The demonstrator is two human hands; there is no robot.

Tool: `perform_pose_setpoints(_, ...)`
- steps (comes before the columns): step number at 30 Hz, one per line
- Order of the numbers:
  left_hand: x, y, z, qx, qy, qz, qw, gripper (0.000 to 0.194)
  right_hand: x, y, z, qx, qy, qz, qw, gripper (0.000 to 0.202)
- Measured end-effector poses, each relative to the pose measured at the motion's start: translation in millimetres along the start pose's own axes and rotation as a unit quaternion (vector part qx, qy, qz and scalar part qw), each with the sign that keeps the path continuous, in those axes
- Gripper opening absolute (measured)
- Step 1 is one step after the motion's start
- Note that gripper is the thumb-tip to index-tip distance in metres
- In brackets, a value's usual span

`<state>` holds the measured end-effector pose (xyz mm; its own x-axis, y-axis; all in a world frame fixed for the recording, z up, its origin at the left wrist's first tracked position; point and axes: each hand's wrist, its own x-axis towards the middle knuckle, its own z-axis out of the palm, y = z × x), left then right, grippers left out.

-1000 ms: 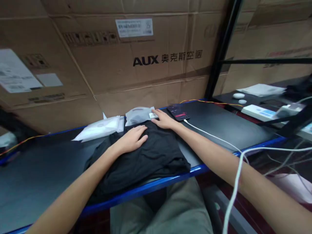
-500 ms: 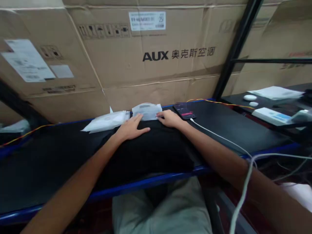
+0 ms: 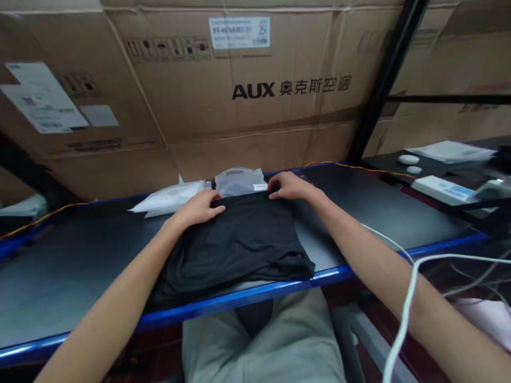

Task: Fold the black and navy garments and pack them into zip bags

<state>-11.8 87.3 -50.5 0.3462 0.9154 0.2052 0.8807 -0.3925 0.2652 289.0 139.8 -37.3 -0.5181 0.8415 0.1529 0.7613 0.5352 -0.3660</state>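
A black folded garment (image 3: 243, 239) lies on the dark tabletop, its near edge reaching the blue table rim. My left hand (image 3: 199, 206) is closed on its far left corner, thumb on top and the other fingers partly hidden. At the far right corner, the thumb and fingers of my right hand (image 3: 290, 186) pinch the cloth. Just behind the far edge lies a translucent plastic bag (image 3: 239, 182) with a small white label. White plastic packets (image 3: 170, 197) lie beyond my left hand.
A large AUX cardboard box (image 3: 255, 117) stands behind the table (image 3: 371, 207). A black metal post (image 3: 383, 80) rises at the right. One white cable (image 3: 407, 303) crosses over my right forearm. A white box (image 3: 443, 189) sits farther right.
Both hands have left the plastic bag. My left hand has drawn back left and nearer, my right hand slightly right, and both now grip the garment's far edge. My right hand and forearm now cover the phone.
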Motion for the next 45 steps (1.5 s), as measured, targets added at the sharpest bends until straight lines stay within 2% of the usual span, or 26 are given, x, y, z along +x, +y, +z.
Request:
perform_pose_setpoints(5, -1, -1, -0.7, -0.034, -0.013, -0.002, 0.999, 0.047, 3, 1, 2, -0.010, 0.001, 0.015, 1.000, 0.032)
perform_pose_setpoints(8, -1, 3, -3.9, -0.030, -0.013, -0.001, 0.999, 0.043, 1, 0, -2, -0.023, -0.015, 0.019, 0.999, 0.036)
perform_pose_setpoints(12, -3, 12, -11.0, -0.004, -0.034, 0.011, 0.999, 0.034, -3, -2, -10, -0.016, -0.043, 0.012, 0.999, 0.028)
perform_pose_setpoints(18, -6, 15, -19.1, -0.023, 0.017, 0.015, 0.999, 0.021, -9, -1, -21, 0.047, -0.026, 0.000, 0.999, 0.017)
perform_pose_setpoints(21, -9, 20, -24.2, -0.072, 0.017, 0.037, 0.997, 0.020, -14, -4, -27, 0.077, -0.051, -0.025, 0.995, 0.019)
perform_pose_setpoints(24, -14, 32, -30.0, -0.100, -0.055, 0.074, 0.991, 0.018, -18, -10, -31, 0.116, -0.107, -0.055, 0.986, 0.018)
perform_pose_setpoints(27, -18, 45, -33.1, -0.092, -0.189, 0.109, 0.972, 0.021, -21, -17, -31, 0.132, -0.240, -0.061, 0.960, 0.019)
perform_pose_setpoints(29, -20, 51, -33.5, -0.075, -0.243, 0.121, 0.959, 0.023, -23, -22, -30, 0.109, -0.320, -0.043, 0.940, 0.024)
perform_pose_setpoints(30, -21, 52, -33.8, -0.067, -0.256, 0.124, 0.956, 0.023, -24, -24, -29, 0.092, -0.341, -0.031, 0.935, 0.028)
perform_pose_setpoints(32, -23, 54, -35.8, -0.053, -0.257, 0.126, 0.957, 0.021, -27, -30, -31, 0.065, -0.345, -0.013, 0.936, 0.035)
perform_pose_setpoints(35, -27, 58, -43.2, -0.039, -0.215, 0.136, 0.966, 0.023, -34, -44, -34, 0.076, -0.326, -0.035, 0.942, 0.041)
perform_pose_setpoints(37, -32, 65, -48.8, -0.061, -0.195, 0.153, 0.967, 0.024, -40, -57, -33, 0.122, -0.343, -0.078, 0.928, 0.042)
perform_pose_setpoints(38, -35, 71, -50.5, -0.079, -0.204, 0.161, 0.962, 0.025, -42, -64, -31, 0.141, -0.366, -0.095, 0.915, 0.044)
perform_pose_setpoints(39, -38, 77, -51.1, -0.098, -0.230, 0.167, 0.954, 0.026, -44, -71, -27, 0.149, -0.396, -0.107, 0.900, 0.046)
perform_pose_setpoints(42, -44, 95, -45.3, -0.110, -0.359, 0.161, 0.913, 0.036, -46, -87, -11, 0.106, -0.475, -0.127, 0.864, 0.053)
perform_pose_setpoints(45, -48, 104, -36.2, -0.080, -0.424, 0.152, 0.889, 0.037, -46, -90, 0, 0.094, -0.485, -0.148, 0.857, 0.051)
